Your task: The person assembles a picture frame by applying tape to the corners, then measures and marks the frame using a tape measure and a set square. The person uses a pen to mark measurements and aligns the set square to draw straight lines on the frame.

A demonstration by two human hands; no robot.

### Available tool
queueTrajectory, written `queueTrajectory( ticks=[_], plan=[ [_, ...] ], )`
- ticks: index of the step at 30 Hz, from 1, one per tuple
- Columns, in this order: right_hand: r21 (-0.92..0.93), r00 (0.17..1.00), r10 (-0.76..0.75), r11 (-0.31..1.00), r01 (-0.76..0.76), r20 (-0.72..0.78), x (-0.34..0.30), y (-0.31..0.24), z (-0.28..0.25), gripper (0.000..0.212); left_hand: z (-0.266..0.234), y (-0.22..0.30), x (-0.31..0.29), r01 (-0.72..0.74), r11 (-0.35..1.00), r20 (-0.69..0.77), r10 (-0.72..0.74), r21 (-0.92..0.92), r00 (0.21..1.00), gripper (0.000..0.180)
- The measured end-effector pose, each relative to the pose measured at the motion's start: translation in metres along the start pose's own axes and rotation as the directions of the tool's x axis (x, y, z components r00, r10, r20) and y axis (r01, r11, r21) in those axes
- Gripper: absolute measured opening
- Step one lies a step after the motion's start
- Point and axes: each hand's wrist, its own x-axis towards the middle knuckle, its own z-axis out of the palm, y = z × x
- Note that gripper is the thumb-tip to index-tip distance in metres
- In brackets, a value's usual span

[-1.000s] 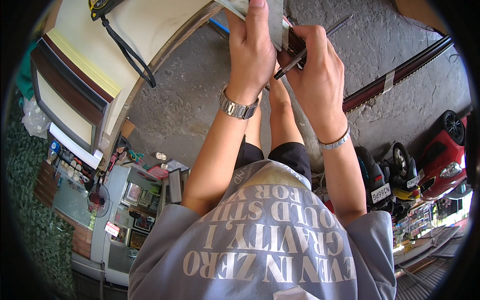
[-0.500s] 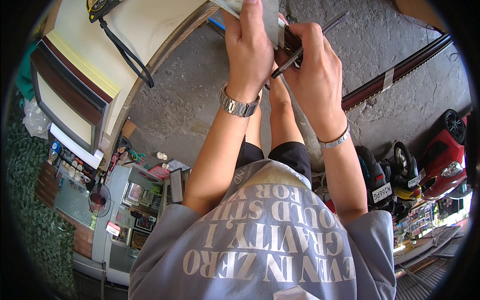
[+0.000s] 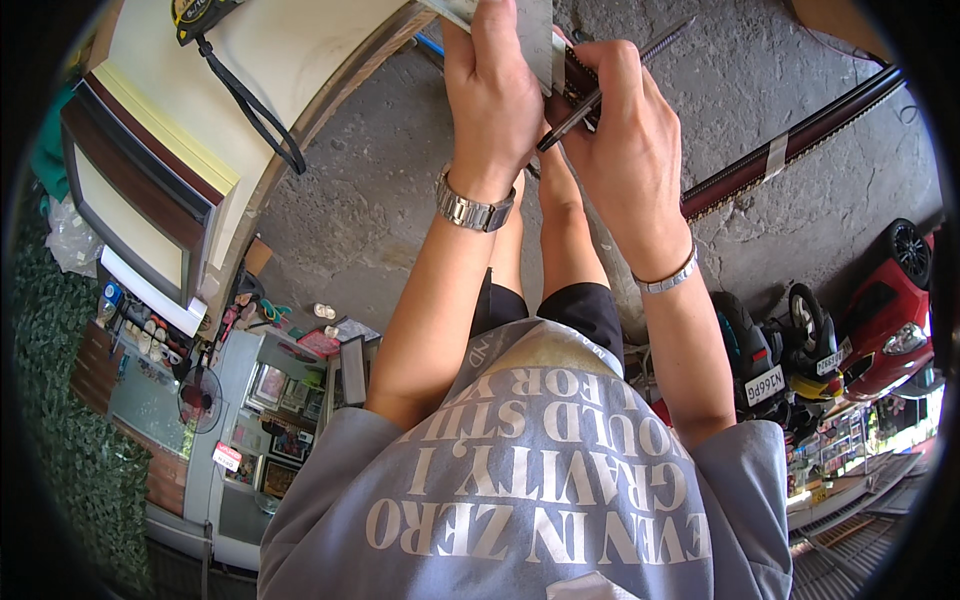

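Observation:
My left hand [image 3: 494, 115], a metal-banded watch on its wrist, is closed around a flat pale metal plate [image 3: 539, 42] with its thumb on top. The plate's right edge lies against a dark brown moulding strip [image 3: 578, 78] with a beaded edge. Between the fingers of my right hand [image 3: 632, 150] is a dark, slim pen [image 3: 660, 42], slanting from lower left to a pointed tip at the upper right. That hand also rests by the moulding, its fingertips partly hidden behind its knuckles. A silvery bracelet circles the right wrist.
A long dark moulding [image 3: 790, 150] bound with tape extends to the right above the concrete floor [image 3: 340, 215]. On the left, a pale table [image 3: 330, 50] bears a tape measure [image 3: 195, 18] with a black strap and stacked frames [image 3: 150, 190]. Motorcycles [image 3: 760, 350] and a red car [image 3: 885, 330] stand right.
Both hands have shifted very slightly to the left and up. The pen has moved a little with the right hand, still in its fingers.

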Motion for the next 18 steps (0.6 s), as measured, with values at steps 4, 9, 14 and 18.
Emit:
queueTrajectory(
  ticks=[4, 9, 14, 18],
  plan=[
    [0.007, 1.000, 0.004, 1.000, -0.004, 0.000, -0.0002, -0.0004, 0.0000, 0.042, -0.0005, 0.0002, 0.0013, -0.054, 0.998, 0.003, 0.054, 0.022, 0.999, 0.042],
    [0.005, 1.000, -0.002, 1.000, 0.002, 0.000, 0.0000, -0.0006, -0.0003, 0.042, -0.0023, 0.0013, 0.0020, -0.058, 0.998, 0.038, 0.057, 0.021, 0.998, 0.041],
    [0.000, 1.000, -0.001, 1.000, 0.001, 0.001, 0.0002, -0.0005, -0.0001, 0.042, -0.0036, 0.0008, 0.0027, -0.052, 0.999, 0.040, 0.051, 0.011, 0.998, 0.042],
    [0.007, 1.000, -0.001, 1.000, 0.001, -0.004, 0.0002, 0.0005, 0.0005, 0.041, -0.0035, -0.0025, 0.0031, -0.084, 0.994, 0.011, 0.083, 0.074, 0.996, 0.040]
  ],
)
